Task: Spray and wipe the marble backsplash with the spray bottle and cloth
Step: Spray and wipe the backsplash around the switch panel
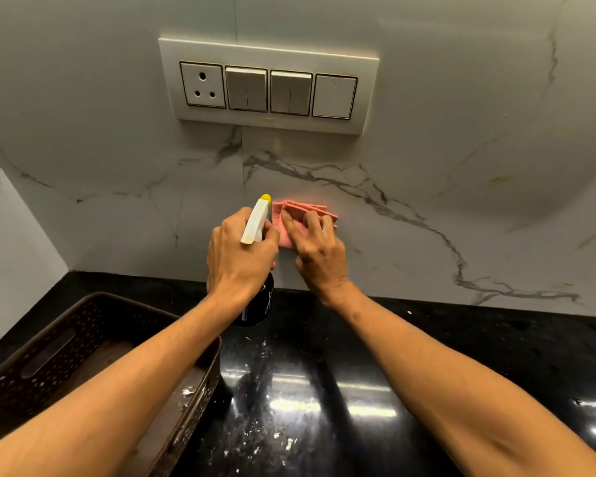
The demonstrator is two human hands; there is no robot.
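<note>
The white marble backsplash (427, 187) with grey veins fills the upper view. My left hand (238, 256) grips a spray bottle (255, 222) with a white trigger head, a yellow nozzle tip and a dark body, its nozzle pointing at the wall. Just to its right, my right hand (315, 253) presses a folded pink cloth (289, 222) flat against the backsplash, a little above the counter. My fingers cover much of the cloth.
A white switch plate (269, 51) with a socket and three switches sits on the wall above the hands. A brown perforated basket (49, 342) stands on the black glossy countertop (427, 356) at the left. White crumbs speckle the counter near the basket.
</note>
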